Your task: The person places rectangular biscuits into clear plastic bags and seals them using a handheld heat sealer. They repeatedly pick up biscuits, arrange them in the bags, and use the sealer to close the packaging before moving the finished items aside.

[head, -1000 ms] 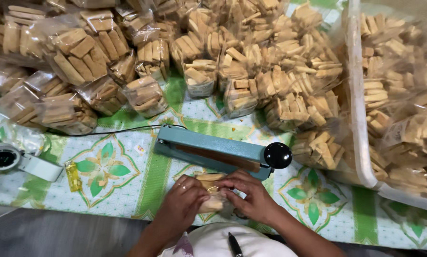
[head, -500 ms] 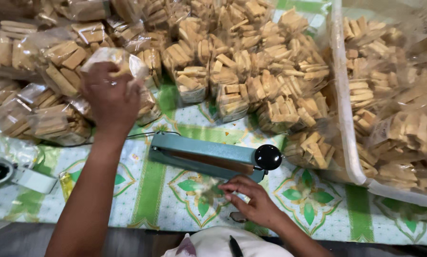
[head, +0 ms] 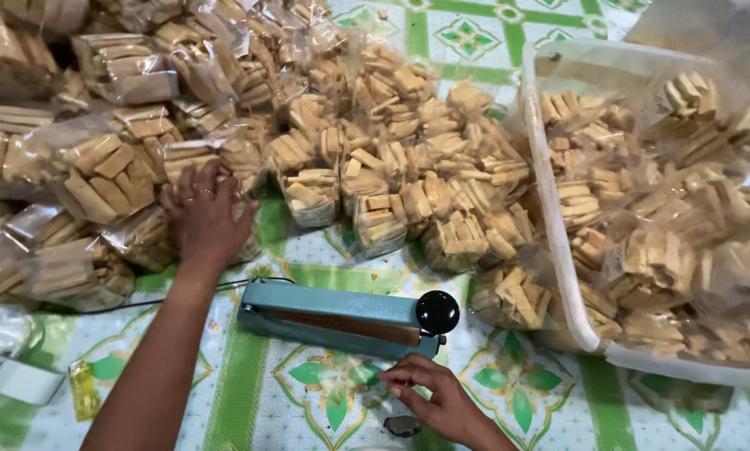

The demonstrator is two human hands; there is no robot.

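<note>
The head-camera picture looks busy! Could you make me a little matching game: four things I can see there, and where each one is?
Things:
1. left hand
2. right hand
3. heat sealer
4. clear plastic tub

Places:
A. on the patterned cloth, in front of the heap of bags
B. at the right edge, filled with bagged biscuit sticks
C. flat on a bag of biscuit sticks in the heap
D. on the cloth just below the sealer's black knob

Pairs: 1-C, 2-D, 3-A, 4-B
</note>
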